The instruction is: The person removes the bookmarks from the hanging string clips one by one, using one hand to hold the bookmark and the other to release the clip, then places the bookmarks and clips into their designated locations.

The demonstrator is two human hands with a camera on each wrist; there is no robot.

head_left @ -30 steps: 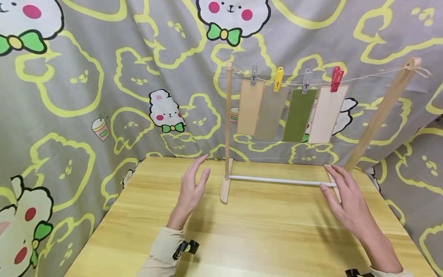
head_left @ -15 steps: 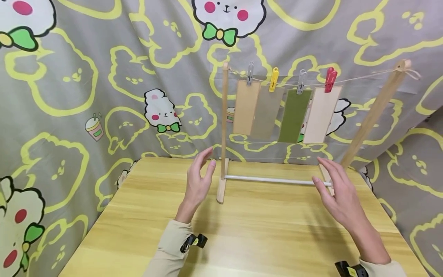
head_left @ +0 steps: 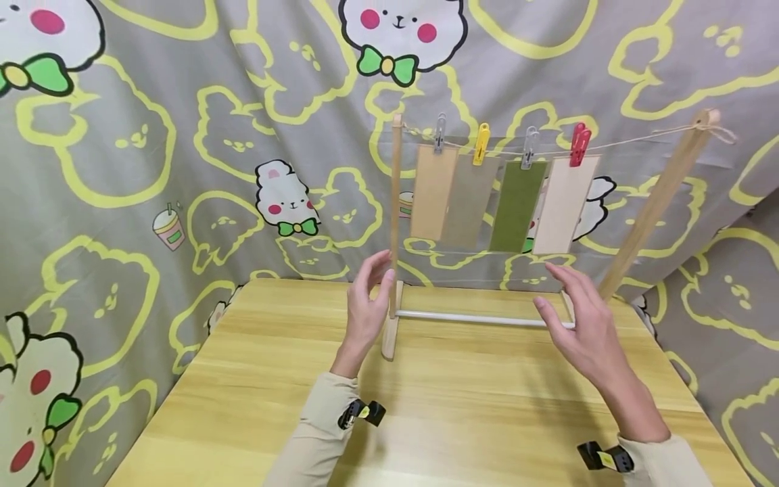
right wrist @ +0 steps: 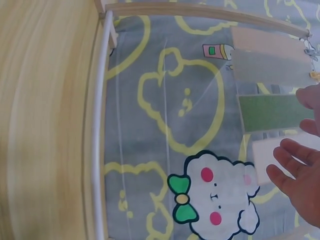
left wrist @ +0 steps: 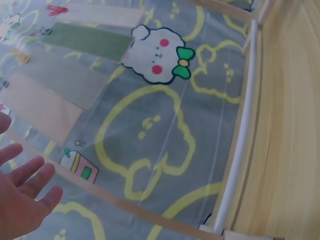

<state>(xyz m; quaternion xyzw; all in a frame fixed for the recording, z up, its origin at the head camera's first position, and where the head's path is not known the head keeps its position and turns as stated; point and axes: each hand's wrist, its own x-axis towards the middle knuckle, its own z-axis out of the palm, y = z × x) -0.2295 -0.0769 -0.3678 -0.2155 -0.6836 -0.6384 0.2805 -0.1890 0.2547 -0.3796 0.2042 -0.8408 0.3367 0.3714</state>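
My left hand [head_left: 368, 304], fingers loosely bent and holding nothing, is beside the left wooden post [head_left: 395, 203] of a small drying rack. The right hand [head_left: 581, 331] hovers empty in front of the rack's right end, fingers apart. Twine [head_left: 633, 140] runs between the posts. From it hang a tan card [head_left: 434, 193], a grey-beige card [head_left: 467, 203], a green card [head_left: 517, 206] and a cream card [head_left: 566, 206]. A clear clothespin [head_left: 439, 133], a yellow clothespin [head_left: 481, 143], another clear clothespin [head_left: 529, 147] and a red clothespin [head_left: 580, 144] hold them.
A white rod [head_left: 475, 317] joins the rack's feet low over the wooden table [head_left: 462, 406]. The right post [head_left: 657, 210] leans outward in the head view. Behind the rack hangs a grey patterned curtain [head_left: 328, 135]. Black cameras sit on both wrists.
The left hand has moved right and upward, up to the left post. My right hand has shifted left and slightly up. The cards and clothespins still hang in the same order.
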